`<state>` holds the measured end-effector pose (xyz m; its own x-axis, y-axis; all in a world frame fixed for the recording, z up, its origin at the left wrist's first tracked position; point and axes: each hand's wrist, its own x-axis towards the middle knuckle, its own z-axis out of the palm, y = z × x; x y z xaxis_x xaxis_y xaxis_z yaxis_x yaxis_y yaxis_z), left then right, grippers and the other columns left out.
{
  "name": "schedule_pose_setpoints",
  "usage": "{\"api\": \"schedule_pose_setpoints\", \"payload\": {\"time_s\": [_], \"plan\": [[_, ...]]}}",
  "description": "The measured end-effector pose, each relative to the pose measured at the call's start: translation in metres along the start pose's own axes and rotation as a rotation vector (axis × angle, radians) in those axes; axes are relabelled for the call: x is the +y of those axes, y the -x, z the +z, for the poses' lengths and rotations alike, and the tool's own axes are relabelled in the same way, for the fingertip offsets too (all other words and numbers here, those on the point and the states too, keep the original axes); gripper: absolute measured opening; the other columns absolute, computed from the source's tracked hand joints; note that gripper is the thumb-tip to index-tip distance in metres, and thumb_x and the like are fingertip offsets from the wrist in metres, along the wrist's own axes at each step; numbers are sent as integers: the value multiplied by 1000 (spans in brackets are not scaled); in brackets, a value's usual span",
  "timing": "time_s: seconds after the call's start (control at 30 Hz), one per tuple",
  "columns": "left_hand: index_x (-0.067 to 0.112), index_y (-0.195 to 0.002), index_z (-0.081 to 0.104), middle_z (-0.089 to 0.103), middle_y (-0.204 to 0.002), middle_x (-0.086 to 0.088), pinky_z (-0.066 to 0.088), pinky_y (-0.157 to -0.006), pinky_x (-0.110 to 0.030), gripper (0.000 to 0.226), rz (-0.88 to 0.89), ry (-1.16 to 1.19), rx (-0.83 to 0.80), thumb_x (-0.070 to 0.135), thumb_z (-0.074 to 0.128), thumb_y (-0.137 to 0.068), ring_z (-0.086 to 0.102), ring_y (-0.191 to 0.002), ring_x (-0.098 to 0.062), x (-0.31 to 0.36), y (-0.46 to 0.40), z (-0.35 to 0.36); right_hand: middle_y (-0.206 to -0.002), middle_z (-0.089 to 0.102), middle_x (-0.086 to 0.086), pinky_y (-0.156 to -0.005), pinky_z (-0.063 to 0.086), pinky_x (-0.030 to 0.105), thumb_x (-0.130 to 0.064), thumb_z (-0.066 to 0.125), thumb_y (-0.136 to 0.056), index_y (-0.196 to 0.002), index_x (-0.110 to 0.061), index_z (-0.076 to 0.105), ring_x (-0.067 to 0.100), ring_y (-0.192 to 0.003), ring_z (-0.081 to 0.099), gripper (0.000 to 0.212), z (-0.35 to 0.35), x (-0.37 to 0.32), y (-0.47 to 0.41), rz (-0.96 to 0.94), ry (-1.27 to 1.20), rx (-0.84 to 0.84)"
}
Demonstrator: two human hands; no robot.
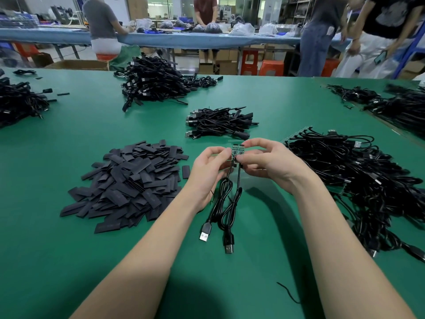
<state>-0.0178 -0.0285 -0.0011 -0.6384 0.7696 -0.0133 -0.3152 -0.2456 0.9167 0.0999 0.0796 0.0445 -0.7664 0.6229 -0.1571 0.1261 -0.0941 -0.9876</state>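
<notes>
A small green circuit board piece is held up above the green table, pinched from both sides. My left hand pinches its left edge and my right hand pinches its right edge and top. Two black USB cables hang from the board down to the table, their USB plugs lying toward me. A heap of flat black sleeve pieces lies to the left of my hands.
A tangle of black cables fills the table at right. A small bundle of cables lies just beyond my hands, bigger piles farther back and at the left edge. People stand at a blue-covered bench behind.
</notes>
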Motion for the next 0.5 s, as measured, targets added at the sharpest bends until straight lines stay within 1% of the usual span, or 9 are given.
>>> {"api": "schedule_pose_setpoints", "payload": {"time_s": [0.1, 0.2, 0.27, 0.33, 0.4, 0.5], "plan": [[8, -98, 63, 69, -83, -3, 53, -66, -21, 9, -6, 31, -61, 16, 59, -100, 63, -72, -13, 2, 2, 1, -77, 70, 1, -65, 57, 22, -4, 80, -81, -100, -14, 65, 9, -56, 61, 26, 0, 2, 1, -6, -68, -20], [7, -99, 66, 67, -90, -9, 53, -66, -20, 12, 4, 25, -86, 18, 60, -99, 61, -75, -15, 3, 5, 0, -74, 70, 0, -62, 56, 19, -10, 82, -79, -95, -14, 67, 8, -56, 62, 22, 3, 5, 1, -13, -108, -33], [7, -103, 67, 66, -94, -12, 52, -66, -21, 12, 5, 12, -96, 16, 61, -97, 60, -76, -16, 3, 6, 0, -75, 71, -1, -62, 56, 19, -20, 86, -70, -96, -13, 69, 8, -57, 61, 32, 4, 5, 1, -15, -151, -49], [7, -105, 69, 67, -96, -12, 52, -68, -21, 14, -7, 10, -105, 15, 61, -97, 61, -77, -16, 3, 6, -1, -82, 72, 0, -64, 56, 19, -28, 89, -59, -93, -14, 73, 8, -60, 62, 40, 5, 6, 0, -12, -177, -58], [7, -105, 70, 69, -93, -9, 52, -67, -20, 15, -17, 11, -116, 16, 61, -97, 62, -75, -13, 4, 6, -1, -84, 73, 0, -64, 56, 18, -28, 89, -56, -88, -15, 77, 7, -62, 64, 37, 5, 8, -1, 3, -222, -70], [4, -108, 70, 69, -92, -8, 52, -68, -19, 17, -26, 18, -138, 14, 61, -97, 61, -74, -11, 6, 6, -2, -81, 73, 0, -64, 56, 17, -23, 88, -58, -83, -13, 80, 5, -63, 64, 28, 4, 10, -3, 35, -299, -85]]}}
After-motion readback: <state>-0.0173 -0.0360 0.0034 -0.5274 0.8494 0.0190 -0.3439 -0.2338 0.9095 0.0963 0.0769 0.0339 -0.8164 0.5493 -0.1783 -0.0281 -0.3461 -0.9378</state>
